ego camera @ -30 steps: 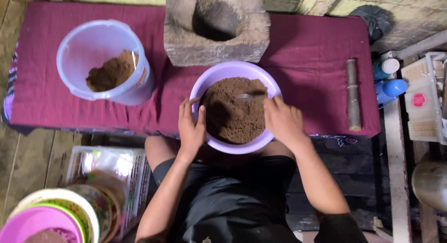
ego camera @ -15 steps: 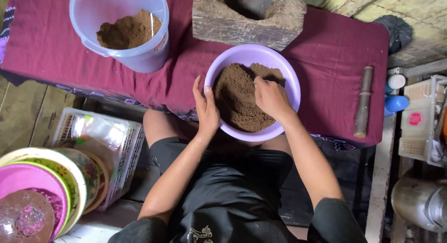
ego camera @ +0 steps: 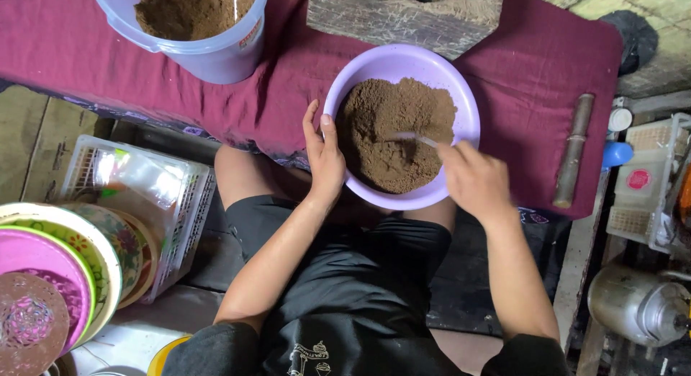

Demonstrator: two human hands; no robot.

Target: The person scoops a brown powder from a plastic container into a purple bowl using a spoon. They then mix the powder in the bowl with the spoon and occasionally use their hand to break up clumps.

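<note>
A lilac plastic bowl (ego camera: 461, 95) full of brown powder (ego camera: 392, 131) rests on a maroon cloth (ego camera: 288, 81) in front of me. My left hand (ego camera: 324, 156) grips the bowl's left rim, thumb over the edge. My right hand (ego camera: 475, 178) is at the bowl's lower right and holds a metal spoon (ego camera: 414, 138) whose tip lies in the powder.
A pale blue tub (ego camera: 209, 52) of the same powder stands at the upper left. A stone mortar block (ego camera: 403, 16) sits behind the bowl. A wooden stick (ego camera: 574, 149) lies at right. Stacked coloured bowls (ego camera: 50, 275) and a white basket (ego camera: 137, 203) are on the floor at left.
My right hand has drawn back from over the powder to the bowl's lower right edge, with the spoon now showing. The view has shifted, so the bowl sits higher.
</note>
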